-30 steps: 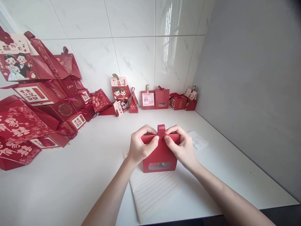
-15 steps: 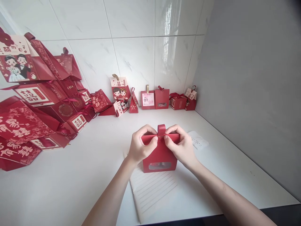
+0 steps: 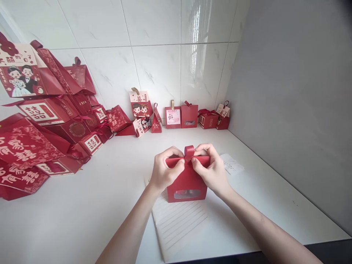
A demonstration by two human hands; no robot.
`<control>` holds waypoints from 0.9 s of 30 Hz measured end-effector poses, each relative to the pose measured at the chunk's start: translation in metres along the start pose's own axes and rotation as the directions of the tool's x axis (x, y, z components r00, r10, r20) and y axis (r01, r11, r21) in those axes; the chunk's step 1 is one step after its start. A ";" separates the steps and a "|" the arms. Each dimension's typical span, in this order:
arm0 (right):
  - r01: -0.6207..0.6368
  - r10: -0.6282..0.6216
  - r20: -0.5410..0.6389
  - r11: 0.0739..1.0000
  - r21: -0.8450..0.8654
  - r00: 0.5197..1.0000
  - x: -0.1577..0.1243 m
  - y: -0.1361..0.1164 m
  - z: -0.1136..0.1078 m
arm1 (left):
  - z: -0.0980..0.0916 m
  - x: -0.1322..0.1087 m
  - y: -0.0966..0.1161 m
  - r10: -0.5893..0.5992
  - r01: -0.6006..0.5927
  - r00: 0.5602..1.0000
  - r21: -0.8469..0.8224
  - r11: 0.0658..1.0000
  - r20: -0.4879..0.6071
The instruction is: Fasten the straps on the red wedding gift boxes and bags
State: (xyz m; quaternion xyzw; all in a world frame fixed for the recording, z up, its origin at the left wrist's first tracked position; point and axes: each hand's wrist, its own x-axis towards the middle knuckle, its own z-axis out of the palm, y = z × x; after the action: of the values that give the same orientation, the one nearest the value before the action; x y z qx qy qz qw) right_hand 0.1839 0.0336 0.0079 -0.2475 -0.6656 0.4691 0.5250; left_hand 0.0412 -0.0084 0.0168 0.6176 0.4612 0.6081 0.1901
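A red gift box (image 3: 187, 181) with an oval clear window low on its front stands upright before me. A loop of red ribbon (image 3: 189, 151) rises from the middle of its top edge. My left hand (image 3: 168, 168) pinches that edge just left of the ribbon, thumb in front and fingers behind. On the other side, my right hand (image 3: 210, 167) grips the edge close to the ribbon, its thumb pressed on the front. The fingertips behind the box are partly hidden. Under the box lies a lined notebook (image 3: 178, 229).
A heap of red wedding favour boxes (image 3: 71, 128) fills the left side. More small boxes (image 3: 189, 116) line the tiled wall at the back. A crumpled clear wrapper (image 3: 232, 164) lies right of my right hand. A grey wall (image 3: 286, 110) bounds the white table (image 3: 110, 205) on the right.
The fingers of my right hand behind the top edge have lifted slightly, and the ribbon loop has turned a little. The box and my left hand stay almost still.
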 end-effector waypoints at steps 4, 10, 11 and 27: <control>0.024 -0.024 0.001 1.000 0.014 1.000 -0.002 0.000 0.000 | 0.000 -0.001 -0.001 -0.016 0.016 1.000 -0.027 1.000 0.013; 0.015 -0.015 0.007 0.999 0.034 1.000 -0.002 0.002 -0.001 | 0.001 -0.002 -0.003 -0.002 0.002 1.000 -0.018 1.000 -0.002; 0.015 -0.015 0.004 0.999 0.034 1.000 -0.002 0.002 -0.001 | 0.001 -0.002 -0.002 -0.001 0.000 1.000 -0.009 1.000 -0.008; 0.233 -0.237 -0.013 0.961 -0.152 0.971 -0.001 0.006 -0.003 | 0.005 -0.004 -0.007 0.183 -0.184 0.981 -0.012 0.983 -0.064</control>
State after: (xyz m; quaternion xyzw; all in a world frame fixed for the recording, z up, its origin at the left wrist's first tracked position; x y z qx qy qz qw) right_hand 0.1859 0.0362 0.0016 -0.2127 -0.7152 0.3485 0.5673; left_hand 0.0438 -0.0064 0.0082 0.6366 0.4026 0.6459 0.1241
